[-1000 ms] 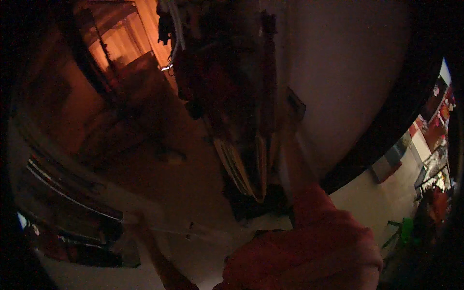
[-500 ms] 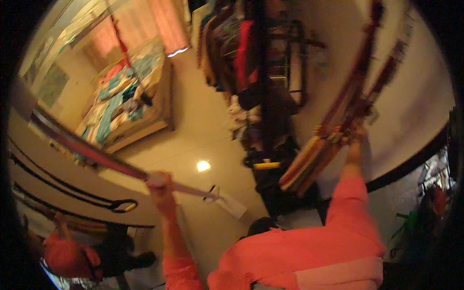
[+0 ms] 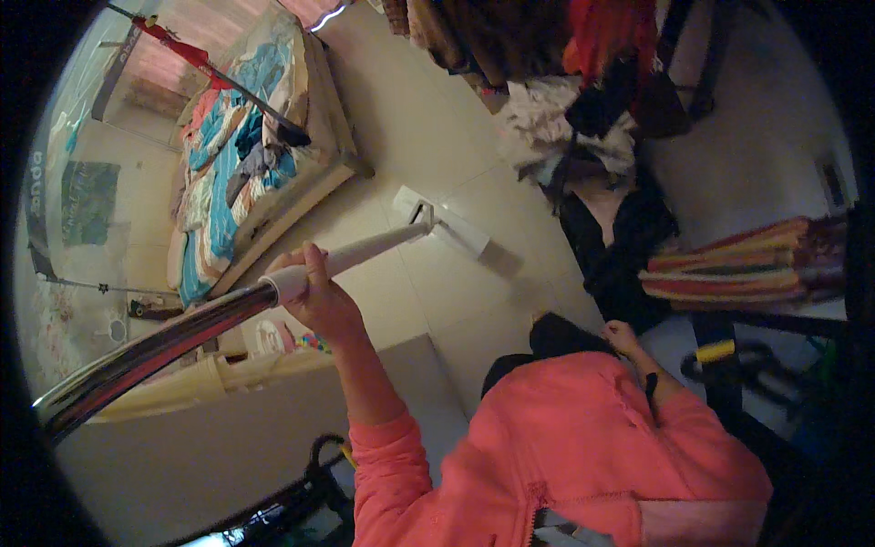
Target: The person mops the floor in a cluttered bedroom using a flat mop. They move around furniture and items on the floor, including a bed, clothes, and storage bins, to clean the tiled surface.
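Left hand (image 3: 324, 299) gripped the mop (image 3: 378, 244) partway along its pole, likely for balance. Flat white head (image 3: 465, 239) sat over the tiled floor (image 3: 519, 296), near the bed (image 3: 324, 178). Right hand (image 3: 622, 338) was beside the pink jacket (image 3: 583, 401); too dim to tell whether its grip held anything.

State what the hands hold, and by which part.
Left hand: the flat mop, by the pale collar beside its shiny metal section. Right hand: nothing visibly held.
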Demonstrator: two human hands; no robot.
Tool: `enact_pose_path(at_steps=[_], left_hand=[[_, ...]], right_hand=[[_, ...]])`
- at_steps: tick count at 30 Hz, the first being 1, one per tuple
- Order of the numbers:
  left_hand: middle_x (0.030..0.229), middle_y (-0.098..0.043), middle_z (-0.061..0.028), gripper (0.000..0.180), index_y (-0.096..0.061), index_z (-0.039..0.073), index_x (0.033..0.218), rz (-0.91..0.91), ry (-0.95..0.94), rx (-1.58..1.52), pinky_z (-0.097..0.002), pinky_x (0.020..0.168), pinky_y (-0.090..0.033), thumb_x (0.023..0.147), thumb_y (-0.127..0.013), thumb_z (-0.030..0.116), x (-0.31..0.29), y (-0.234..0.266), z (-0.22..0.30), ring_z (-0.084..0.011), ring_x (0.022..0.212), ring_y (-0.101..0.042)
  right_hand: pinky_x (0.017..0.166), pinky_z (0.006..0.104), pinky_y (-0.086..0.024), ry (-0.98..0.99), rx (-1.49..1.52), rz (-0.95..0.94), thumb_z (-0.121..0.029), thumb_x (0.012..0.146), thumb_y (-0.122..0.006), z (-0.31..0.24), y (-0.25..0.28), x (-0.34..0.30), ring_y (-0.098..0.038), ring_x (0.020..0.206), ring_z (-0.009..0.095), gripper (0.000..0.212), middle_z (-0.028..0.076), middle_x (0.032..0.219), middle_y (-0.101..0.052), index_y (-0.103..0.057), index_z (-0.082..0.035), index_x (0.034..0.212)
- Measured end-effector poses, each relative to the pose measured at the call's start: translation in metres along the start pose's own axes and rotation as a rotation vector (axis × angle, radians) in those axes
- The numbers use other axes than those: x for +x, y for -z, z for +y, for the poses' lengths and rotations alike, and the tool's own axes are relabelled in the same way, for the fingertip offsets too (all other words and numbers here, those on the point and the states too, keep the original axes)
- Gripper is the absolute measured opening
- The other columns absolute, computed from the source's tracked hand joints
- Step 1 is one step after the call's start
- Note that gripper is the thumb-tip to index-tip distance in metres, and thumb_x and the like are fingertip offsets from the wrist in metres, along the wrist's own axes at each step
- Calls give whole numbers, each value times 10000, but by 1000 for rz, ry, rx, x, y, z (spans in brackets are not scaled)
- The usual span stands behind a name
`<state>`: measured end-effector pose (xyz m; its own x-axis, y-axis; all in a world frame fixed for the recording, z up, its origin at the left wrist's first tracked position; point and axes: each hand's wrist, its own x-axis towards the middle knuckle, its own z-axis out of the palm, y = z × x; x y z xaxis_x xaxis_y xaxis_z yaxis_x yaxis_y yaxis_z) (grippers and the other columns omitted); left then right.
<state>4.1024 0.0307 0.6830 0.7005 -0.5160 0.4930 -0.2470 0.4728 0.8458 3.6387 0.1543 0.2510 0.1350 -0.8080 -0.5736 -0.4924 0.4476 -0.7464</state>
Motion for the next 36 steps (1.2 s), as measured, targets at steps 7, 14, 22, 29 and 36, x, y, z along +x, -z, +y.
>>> enact_pose_path(at_steps=[7,14,22,29,36], left_hand=[[795,-519,-37,182,-510,55,846,67,101,-72,-289,733,-429,772,-655,-26,134,-22,-96,-134,752,-509],[871,-544,-22,244,-531,49,888,27,366,-92,-263,735,-428,746,-729,35,269,-73,-241,-119,820,-523],[808,-529,1,218,-511,75,859,-321,446,-147,-247,716,-416,774,-711,87,482,-212,-320,-102,758,-510],[1100,-563,-70,448,-478,59,1222,-574,255,-202,-300,876,-428,829,-668,164,654,-301,-466,-158,1001,-537],[1228,-502,-66,434,-495,104,1254,-500,443,18,-325,966,-386,848,-637,162,841,-285,-609,-183,1103,-490]], right_hand=[[707,302,-489,301,-214,-100,-178,843,-588,-327,-83,182,-618,776,179,284,99,889,-662,-609,-44,1093],[968,461,-365,1175,-95,-31,-142,719,-704,-715,-223,305,-486,1132,331,577,109,1226,-513,-444,-96,1232],[662,410,-527,1164,66,169,-119,766,-646,-893,-194,507,-627,799,383,360,187,870,-639,-536,-51,1101],[622,367,-497,1080,101,168,-138,713,-668,-1041,-145,678,-637,693,271,318,140,760,-633,-578,-33,1000],[546,316,-430,891,177,125,-120,685,-643,-1188,-127,892,-541,578,136,137,33,602,-545,-544,-44,741]])
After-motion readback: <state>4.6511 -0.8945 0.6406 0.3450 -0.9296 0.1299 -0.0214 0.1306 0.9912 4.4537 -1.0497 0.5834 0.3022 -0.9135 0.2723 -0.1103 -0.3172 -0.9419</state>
